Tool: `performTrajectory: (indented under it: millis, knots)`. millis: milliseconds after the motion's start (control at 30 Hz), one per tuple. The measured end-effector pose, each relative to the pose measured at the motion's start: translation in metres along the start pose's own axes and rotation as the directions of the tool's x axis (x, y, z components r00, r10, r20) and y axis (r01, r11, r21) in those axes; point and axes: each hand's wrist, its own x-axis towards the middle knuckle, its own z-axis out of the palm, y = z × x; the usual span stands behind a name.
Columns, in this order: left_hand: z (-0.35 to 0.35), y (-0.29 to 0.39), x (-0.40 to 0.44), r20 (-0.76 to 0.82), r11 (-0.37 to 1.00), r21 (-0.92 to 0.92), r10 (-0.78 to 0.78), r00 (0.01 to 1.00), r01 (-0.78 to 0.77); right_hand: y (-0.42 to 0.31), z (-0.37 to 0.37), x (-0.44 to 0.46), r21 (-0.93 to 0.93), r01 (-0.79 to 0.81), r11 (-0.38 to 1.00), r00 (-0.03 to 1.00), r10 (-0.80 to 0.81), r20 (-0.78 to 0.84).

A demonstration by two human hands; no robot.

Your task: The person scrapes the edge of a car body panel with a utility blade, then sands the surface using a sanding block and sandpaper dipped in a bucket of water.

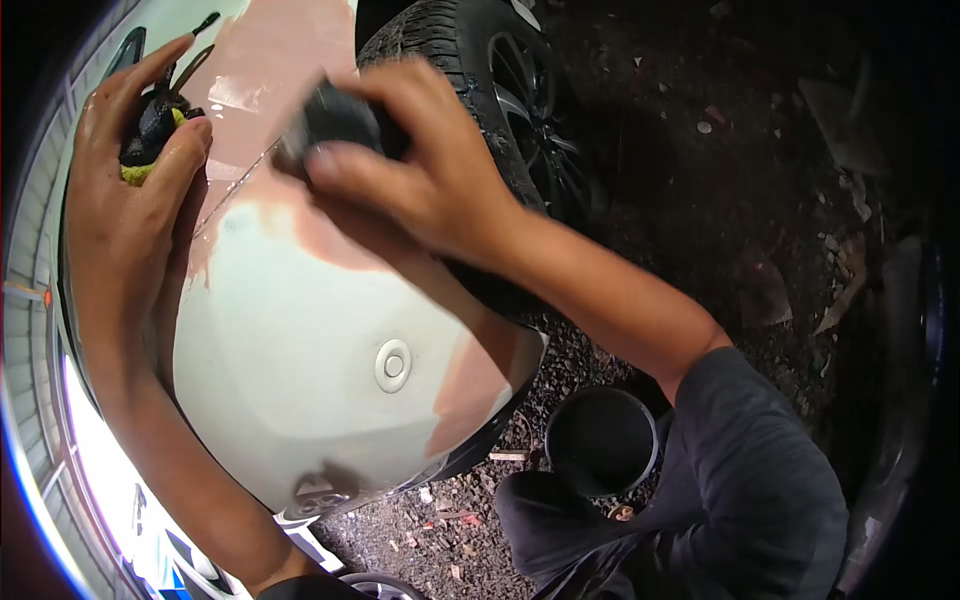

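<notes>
The right hand (415,150) grips a blurry dark block (338,118) at the far pink patch (285,50) on the smooth, curved white car (285,320), with the bumpy tire (474,70) close on its right and more room on the near side. At the far left, the left hand (135,205) curls around a black and yellow lump (153,128) (I can't tell what).

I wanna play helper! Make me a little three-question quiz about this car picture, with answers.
1. Which hand grips the blurred black block? A) left B) right
2. True or false: the round black plastic-looking bucket is on the gravelly ground.
3. Fill in: the curved white car panel has ____ patches.

Key:
1. B, the right hand.
2. True.
3. Pink.
</notes>
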Motion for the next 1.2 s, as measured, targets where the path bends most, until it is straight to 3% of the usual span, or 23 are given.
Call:
performTrajectory:
  millis: [33, 67, 167, 233, 267, 333, 400, 433, 533, 633, 667, 733, 800, 833, 867, 933, 1000, 1100, 1133, 1200]
  knots:
    - [0.0, -0.002, 0.001, -0.009, 1.0, 0.015, 0.019, 1.0, -0.019, -0.014, -0.008, -0.02, -0.006, 0.028, 1.0, 0.999, -0.027, 0.025]
    - [0.001, -0.004, 0.001, -0.017, 0.999, 0.03, 0.038, 0.999, -0.038, -0.032, -0.018, -0.035, -0.017, -0.043, 0.999, 0.995, 0.044, 0.09]
    - [0.001, -0.005, -0.002, 0.029, 1.0, 0.001, -0.02, 0.999, 0.02, -0.002, -0.01, -0.026, 0.043, 0.023, 0.999, 0.998, -0.026, 0.058]
    - [-0.003, -0.015, 0.002, 0.044, 0.993, 0.091, 0.076, 0.996, -0.079, 0.012, 0.003, 0.02, 0.031, -0.014, 0.999, 1.0, 0.013, 0.022]
    - [-0.002, -0.014, 0.002, 0.054, 0.993, 0.097, 0.068, 0.996, -0.073, 0.009, 0.008, 0.026, 0.078, -0.074, 0.994, 0.997, 0.077, -0.033]
    - [-0.004, -0.007, 0.001, 0.054, 0.991, 0.116, 0.062, 0.997, -0.067, 0.005, -0.001, 0.011, -0.008, -0.038, 0.999, 0.999, 0.038, 0.011]
    - [-0.003, -0.006, 0.003, 0.059, 0.991, 0.123, 0.049, 0.997, -0.056, -0.008, -0.014, -0.039, 0.02, 0.025, 0.999, 0.998, -0.027, 0.054]
    - [-0.004, -0.005, 0.001, 0.057, 0.991, 0.13, 0.036, 0.998, -0.044, -0.02, -0.026, -0.055, 0.028, -0.074, 0.997, 0.988, 0.07, 0.135]
    - [-0.002, -0.003, 0.001, 0.072, 0.998, 0.023, -0.055, 0.996, 0.054, 0.002, -0.022, -0.032, 0.071, -0.001, 0.997, 0.992, -0.008, 0.124]
    - [0.003, 0.008, -0.003, 0.011, 0.993, -0.041, -0.11, 0.994, 0.111, 0.012, -0.015, 0.003, 0.041, -0.103, 0.994, 0.993, 0.1, 0.069]
    - [0.001, 0.006, -0.001, 0.019, 0.998, 0.02, -0.065, 0.998, 0.064, 0.009, -0.014, 0.002, 0.041, -0.138, 0.99, 0.989, 0.136, 0.053]
    - [-0.002, -0.002, 0.002, 0.035, 0.99, 0.138, 0.029, 0.999, -0.033, -0.002, -0.022, -0.035, 0.031, -0.054, 0.998, 0.997, 0.052, 0.053]
    - [-0.001, -0.002, 0.001, 0.008, 0.989, 0.139, 0.045, 0.999, -0.045, -0.018, -0.036, -0.069, 0.012, -0.1, 0.995, 0.986, 0.097, 0.138]
    - [0.001, -0.002, 0.0, 0.005, 0.989, 0.14, 0.047, 0.999, -0.047, -0.01, -0.035, -0.063, 0.045, -0.05, 0.998, 0.99, 0.044, 0.13]
    - [0.002, -0.001, -0.001, -0.003, 0.998, 0.068, -0.001, 1.0, 0.001, 0.002, -0.033, -0.049, 0.077, -0.002, 0.997, 0.993, -0.008, 0.118]
    - [0.005, 0.002, -0.003, -0.014, 0.992, -0.079, -0.097, 0.995, 0.096, 0.017, -0.024, -0.013, 0.045, -0.1, 0.994, 0.994, 0.098, 0.041]
    - [0.001, 0.005, -0.001, 0.027, 0.996, 0.025, -0.087, 0.996, 0.086, 0.02, -0.021, -0.003, 0.021, -0.144, 0.989, 0.99, 0.144, 0.004]
    - [-0.001, 0.008, 0.001, 0.03, 0.993, 0.107, -0.047, 0.998, 0.044, -0.005, -0.033, -0.053, 0.034, -0.055, 0.998, 0.996, 0.052, 0.069]
    - [0.0, 0.008, -0.001, 0.021, 0.992, 0.123, -0.036, 0.999, 0.033, -0.02, -0.039, -0.066, 0.028, -0.132, 0.991, 0.985, 0.128, 0.118]
    - [0.001, 0.008, -0.002, 0.018, 0.996, 0.04, -0.081, 0.997, 0.08, 0.0, -0.04, -0.054, 0.054, -0.048, 0.997, 0.99, 0.04, 0.132]
